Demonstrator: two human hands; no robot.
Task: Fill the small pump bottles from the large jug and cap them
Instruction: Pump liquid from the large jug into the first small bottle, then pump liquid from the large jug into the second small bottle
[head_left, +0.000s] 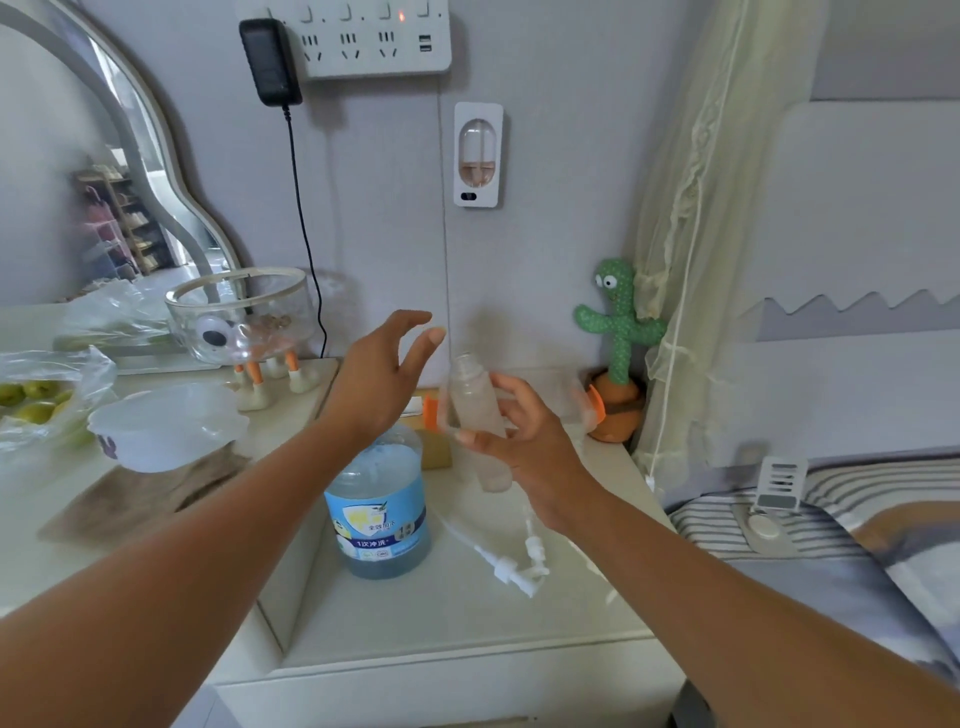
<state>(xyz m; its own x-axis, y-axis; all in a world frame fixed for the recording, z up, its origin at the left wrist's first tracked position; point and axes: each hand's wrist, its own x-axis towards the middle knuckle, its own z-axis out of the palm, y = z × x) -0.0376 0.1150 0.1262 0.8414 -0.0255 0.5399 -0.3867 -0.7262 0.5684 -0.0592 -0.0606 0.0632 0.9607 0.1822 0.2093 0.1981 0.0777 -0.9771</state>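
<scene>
My right hand (524, 447) grips a small clear bottle (475, 405) with no cap, held tilted above the white nightstand (467, 623). Its neck points up and to the left. My left hand (382, 376) hovers just left of the bottle's mouth with fingers spread and holds nothing. Under my left wrist stands the large jug (379, 514), part full of blue liquid, with a blue label. Two white pump heads (514, 564) with long tubes lie on the nightstand to the right of the jug.
A green cactus toy (618, 338) in an orange pot stands at the back right corner. A white lidded bowl (166, 426), a glass bowl on legs (244, 317) and a bag of green fruit (36, 405) sit on the dresser at left. A bed (831, 545) lies at right.
</scene>
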